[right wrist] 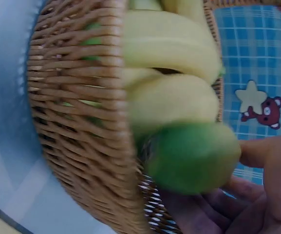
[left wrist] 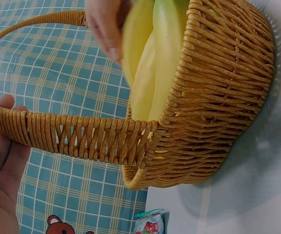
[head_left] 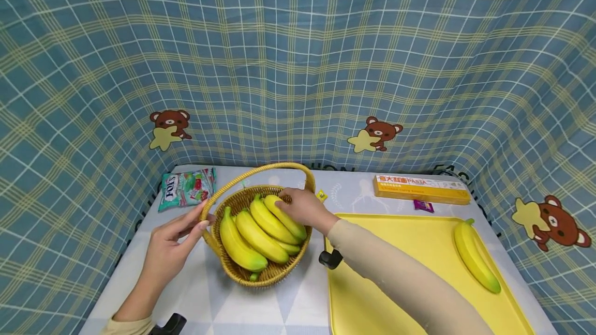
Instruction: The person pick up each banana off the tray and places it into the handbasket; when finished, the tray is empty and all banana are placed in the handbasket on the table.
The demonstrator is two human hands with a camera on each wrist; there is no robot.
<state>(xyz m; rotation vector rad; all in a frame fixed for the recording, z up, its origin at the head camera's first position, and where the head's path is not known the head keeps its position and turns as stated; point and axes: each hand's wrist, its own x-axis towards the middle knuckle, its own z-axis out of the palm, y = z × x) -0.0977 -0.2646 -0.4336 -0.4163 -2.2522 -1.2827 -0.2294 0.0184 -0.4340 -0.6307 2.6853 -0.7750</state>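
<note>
A brown wicker basket [head_left: 253, 282] holds several yellow bananas [head_left: 239, 244] with green tips. My left hand [head_left: 168, 246] grips the left side of its arched handle [head_left: 261, 167]; in the left wrist view, fingers [left wrist: 9, 165] pass behind the handle. Over the basket's right rim reaches my right hand [head_left: 308, 208], holding the rightmost banana [head_left: 286, 217] by its upper part. Its green end [right wrist: 194, 158] looks blurred in the right wrist view, near the thumb and fingers. The lower bananas are partly hidden.
A yellow tray [head_left: 386, 283] lies to the right, with one banana [head_left: 475, 257] along its right side. Behind it are a pasta box [head_left: 421, 190] and a purple packet [head_left: 423, 206]. A candy bag [head_left: 188, 188] lies back left. A yellow wrapper [head_left: 321, 196] is behind the basket.
</note>
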